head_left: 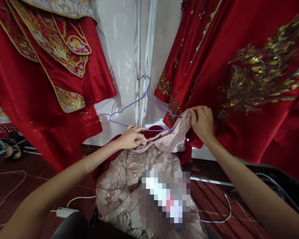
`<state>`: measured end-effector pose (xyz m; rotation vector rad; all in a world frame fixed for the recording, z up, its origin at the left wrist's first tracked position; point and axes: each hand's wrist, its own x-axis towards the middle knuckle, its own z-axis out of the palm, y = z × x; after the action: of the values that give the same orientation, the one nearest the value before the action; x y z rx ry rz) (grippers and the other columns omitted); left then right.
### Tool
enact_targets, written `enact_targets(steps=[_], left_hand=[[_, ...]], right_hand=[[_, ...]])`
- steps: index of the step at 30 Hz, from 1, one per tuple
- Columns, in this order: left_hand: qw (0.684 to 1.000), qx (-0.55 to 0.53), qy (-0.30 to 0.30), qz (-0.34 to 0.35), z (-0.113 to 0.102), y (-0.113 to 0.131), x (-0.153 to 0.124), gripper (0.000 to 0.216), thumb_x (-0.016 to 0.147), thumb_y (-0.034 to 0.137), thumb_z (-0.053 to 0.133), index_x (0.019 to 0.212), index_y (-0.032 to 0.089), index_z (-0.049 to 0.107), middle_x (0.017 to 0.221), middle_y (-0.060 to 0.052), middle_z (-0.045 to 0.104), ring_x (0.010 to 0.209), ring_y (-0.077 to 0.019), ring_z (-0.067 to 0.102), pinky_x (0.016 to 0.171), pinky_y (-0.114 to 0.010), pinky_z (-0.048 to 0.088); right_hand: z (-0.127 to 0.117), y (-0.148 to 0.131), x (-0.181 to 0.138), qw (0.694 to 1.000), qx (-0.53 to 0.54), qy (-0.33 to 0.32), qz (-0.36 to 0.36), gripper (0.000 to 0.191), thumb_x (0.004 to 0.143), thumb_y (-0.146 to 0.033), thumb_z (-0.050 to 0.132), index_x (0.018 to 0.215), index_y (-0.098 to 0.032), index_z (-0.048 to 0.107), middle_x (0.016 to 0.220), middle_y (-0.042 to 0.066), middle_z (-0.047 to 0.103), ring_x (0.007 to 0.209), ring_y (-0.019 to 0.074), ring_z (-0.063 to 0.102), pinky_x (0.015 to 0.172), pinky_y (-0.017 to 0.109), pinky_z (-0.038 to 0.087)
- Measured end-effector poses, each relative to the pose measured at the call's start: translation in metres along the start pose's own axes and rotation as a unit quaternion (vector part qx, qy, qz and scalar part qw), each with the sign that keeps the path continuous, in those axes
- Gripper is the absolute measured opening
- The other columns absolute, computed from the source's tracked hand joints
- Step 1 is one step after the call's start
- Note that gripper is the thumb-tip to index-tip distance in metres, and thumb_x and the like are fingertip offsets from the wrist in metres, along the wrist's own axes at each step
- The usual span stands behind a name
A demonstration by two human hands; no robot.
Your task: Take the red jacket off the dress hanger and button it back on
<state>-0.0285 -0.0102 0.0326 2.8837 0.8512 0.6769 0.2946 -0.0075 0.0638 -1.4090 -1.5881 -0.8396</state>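
A pale pink brocade garment (129, 172) with a dark red lining hangs in front of me, its top edge partly over a purple wire hanger (144, 99). My left hand (132, 136) is closed on the garment's upper edge at the hanger's lower bar. My right hand (201, 122) pinches the garment's other shoulder up by the hanger's right arm. The hanger's hook sits against a white vertical pole (146, 49).
Red embroidered gowns hang at the left (47, 73) and right (246, 76) in front of a white wall. White cables and a power strip (63, 211) lie on the dark red floor. Shoes (12, 151) sit at the far left. A blurred patch covers the lower middle.
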Motion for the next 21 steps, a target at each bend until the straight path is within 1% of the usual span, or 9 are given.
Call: enact_targets(steps=[4, 7, 11, 13, 14, 15, 17, 19, 21], left_hand=[[0.999, -0.029, 0.014, 0.002, 0.014, 0.006, 0.013, 0.028, 0.088, 0.038, 0.044, 0.086, 0.027, 0.069, 0.136, 0.0, 0.045, 0.12, -0.0221, 0.044, 0.101, -0.043, 0.028], [0.998, -0.045, 0.036, -0.001, 0.024, 0.013, 0.021, 0.027, 0.088, 0.039, 0.045, 0.087, 0.027, 0.069, 0.137, 0.0, 0.044, 0.122, -0.0225, 0.043, 0.102, -0.045, 0.027], [0.992, -0.103, 0.078, -0.008, 0.019, 0.013, 0.02, 0.027, 0.088, 0.036, 0.045, 0.084, 0.025, 0.069, 0.128, -0.001, 0.053, 0.12, -0.0214, 0.045, 0.103, -0.045, 0.028], [0.98, -0.161, 0.117, -0.018, 0.008, -0.002, 0.012, 0.029, 0.088, 0.036, 0.044, 0.084, 0.022, 0.069, 0.118, -0.005, 0.059, 0.114, -0.0201, 0.05, 0.098, -0.039, 0.035], [0.969, -0.187, 0.155, -0.042, 0.001, -0.013, 0.006, 0.031, 0.087, 0.037, 0.043, 0.084, 0.019, 0.068, 0.113, -0.006, 0.062, 0.109, -0.0197, 0.053, 0.094, -0.035, 0.039], [0.955, -0.195, 0.207, -0.087, -0.005, -0.027, -0.002, 0.032, 0.087, 0.038, 0.043, 0.086, 0.018, 0.067, 0.109, -0.007, 0.063, 0.103, -0.0192, 0.056, 0.089, -0.032, 0.042], [0.913, -0.166, 0.306, -0.214, -0.012, -0.059, -0.021, 0.035, 0.084, 0.043, 0.044, 0.083, 0.015, 0.065, 0.09, -0.005, 0.066, 0.087, -0.0176, 0.058, 0.076, -0.026, 0.044], [0.885, -0.127, 0.327, -0.306, -0.013, -0.089, -0.04, 0.038, 0.082, 0.046, 0.045, 0.074, 0.013, 0.063, 0.069, -0.001, 0.061, 0.069, -0.0145, 0.054, 0.061, -0.022, 0.039], [0.876, -0.109, 0.314, -0.348, -0.008, -0.112, -0.054, 0.041, 0.08, 0.048, 0.046, 0.065, 0.013, 0.06, 0.056, 0.002, 0.052, 0.059, -0.0118, 0.047, 0.053, -0.021, 0.033]], right_hand=[[0.019, -0.025, 0.02, 0.998, 0.049, -0.025, 0.017, 0.031, 0.092, -0.037, 0.031, 0.095, -0.021, 0.057, 0.092, 0.01, 0.06, 0.089, 0.0242, 0.053, 0.079, 0.035, 0.038], [0.037, -0.039, 0.025, 0.99, 0.121, -0.051, 0.042, 0.028, 0.092, -0.038, 0.031, 0.094, -0.023, 0.055, 0.087, 0.007, 0.062, 0.083, 0.0222, 0.056, 0.075, 0.033, 0.039], [0.049, -0.045, 0.02, 0.975, 0.195, -0.075, 0.08, 0.027, 0.092, -0.039, 0.029, 0.094, -0.024, 0.052, 0.084, 0.004, 0.064, 0.078, 0.0205, 0.059, 0.073, 0.031, 0.04], [0.048, -0.043, 0.018, 0.974, 0.196, -0.074, 0.085, 0.027, 0.091, -0.042, 0.032, 0.092, -0.024, 0.052, 0.085, 0.003, 0.065, 0.08, 0.0212, 0.06, 0.078, 0.034, 0.038], [0.047, -0.041, 0.018, 0.975, 0.193, -0.072, 0.086, 0.026, 0.09, -0.043, 0.034, 0.091, -0.024, 0.052, 0.086, 0.002, 0.065, 0.082, 0.0215, 0.06, 0.08, 0.035, 0.037], [0.045, -0.04, 0.019, 0.976, 0.188, -0.071, 0.085, 0.027, 0.09, -0.045, 0.036, 0.09, -0.024, 0.053, 0.086, 0.002, 0.066, 0.082, 0.0218, 0.06, 0.082, 0.037, 0.036], [0.041, -0.036, 0.021, 0.979, 0.175, -0.062, 0.088, 0.028, 0.088, -0.047, 0.038, 0.088, -0.024, 0.054, 0.085, 0.002, 0.066, 0.082, 0.022, 0.06, 0.085, 0.039, 0.035], [0.038, -0.034, 0.024, 0.98, 0.17, -0.052, 0.094, 0.03, 0.088, -0.048, 0.039, 0.087, -0.023, 0.055, 0.082, 0.002, 0.066, 0.079, 0.0214, 0.06, 0.085, 0.039, 0.034], [0.036, -0.034, 0.025, 0.977, 0.18, -0.047, 0.102, 0.032, 0.088, -0.049, 0.039, 0.085, -0.022, 0.056, 0.077, 0.001, 0.065, 0.074, 0.02, 0.059, 0.083, 0.037, 0.035]])
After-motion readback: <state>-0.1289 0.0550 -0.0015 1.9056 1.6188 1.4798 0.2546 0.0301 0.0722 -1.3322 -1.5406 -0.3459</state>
